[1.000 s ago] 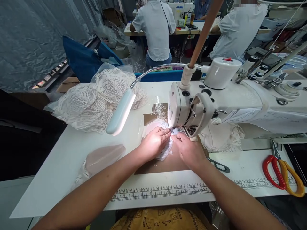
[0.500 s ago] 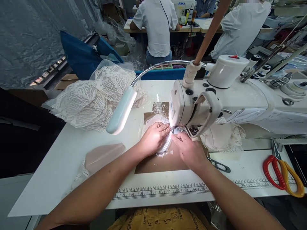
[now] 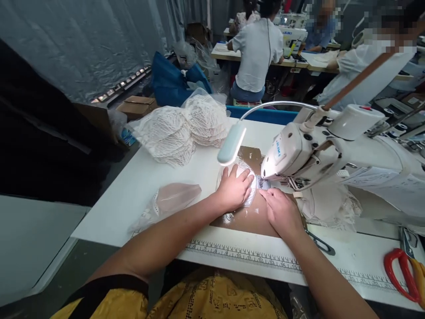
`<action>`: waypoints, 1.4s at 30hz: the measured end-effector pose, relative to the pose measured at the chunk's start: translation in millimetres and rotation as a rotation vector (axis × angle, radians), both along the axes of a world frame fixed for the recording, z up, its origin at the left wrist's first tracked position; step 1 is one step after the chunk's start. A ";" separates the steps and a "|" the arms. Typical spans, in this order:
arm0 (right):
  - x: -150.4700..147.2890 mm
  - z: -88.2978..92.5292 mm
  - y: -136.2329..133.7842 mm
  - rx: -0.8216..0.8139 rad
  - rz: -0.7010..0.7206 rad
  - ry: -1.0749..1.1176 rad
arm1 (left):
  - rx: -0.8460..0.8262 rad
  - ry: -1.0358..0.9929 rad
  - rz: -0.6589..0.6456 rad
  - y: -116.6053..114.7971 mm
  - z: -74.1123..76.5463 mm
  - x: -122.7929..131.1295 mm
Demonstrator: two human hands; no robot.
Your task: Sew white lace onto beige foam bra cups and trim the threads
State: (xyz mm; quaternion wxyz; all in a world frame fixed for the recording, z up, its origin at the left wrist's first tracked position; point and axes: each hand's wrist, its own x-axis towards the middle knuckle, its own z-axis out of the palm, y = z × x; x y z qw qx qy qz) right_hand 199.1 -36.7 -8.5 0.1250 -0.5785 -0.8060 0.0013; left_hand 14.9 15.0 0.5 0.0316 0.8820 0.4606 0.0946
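Note:
My left hand (image 3: 235,188) lies flat with its fingers spread on a white lace cup piece (image 3: 247,200), left of the needle of a white sewing machine (image 3: 285,150). My right hand (image 3: 282,210) rests on the brown sheet (image 3: 245,223) covering the machine bed. Its index finger reaches toward the metal needle plate (image 3: 264,182), while the other fingers curl underneath. Whatever those curled fingers may hold is hidden. A small gap separates the right fingertip from the lace piece.
Stacked lace pieces (image 3: 169,133) sit at the back left, and a sheer beige piece (image 3: 177,197) lies nearer. A lamp (image 3: 231,144) overhangs the work. Thread snips (image 3: 320,243) and red-and-orange scissors (image 3: 401,274) lie right. More fabric (image 3: 327,201) is behind the machine head. People sit beyond.
My view has swung left. My left hand has gone from bunched fingers beside the needle to spread fingers on the lace piece, which now sits farther from the needle.

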 end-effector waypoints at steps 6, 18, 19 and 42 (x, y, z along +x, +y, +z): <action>2.3 -1.9 -2.9 0.044 0.053 0.019 | -0.067 -0.045 0.029 -33.2 29.1 -58.7; -2.1 32.0 -23.3 -0.262 0.223 0.436 | 0.048 -0.282 0.525 -122.8 0.2 -195.2; -6.7 37.4 -28.2 -0.332 0.243 0.484 | 0.014 -0.322 0.540 -125.9 3.0 -191.8; -51.5 38.4 -56.2 -0.534 -0.019 1.090 | -0.209 -0.741 0.117 -97.4 38.5 -85.5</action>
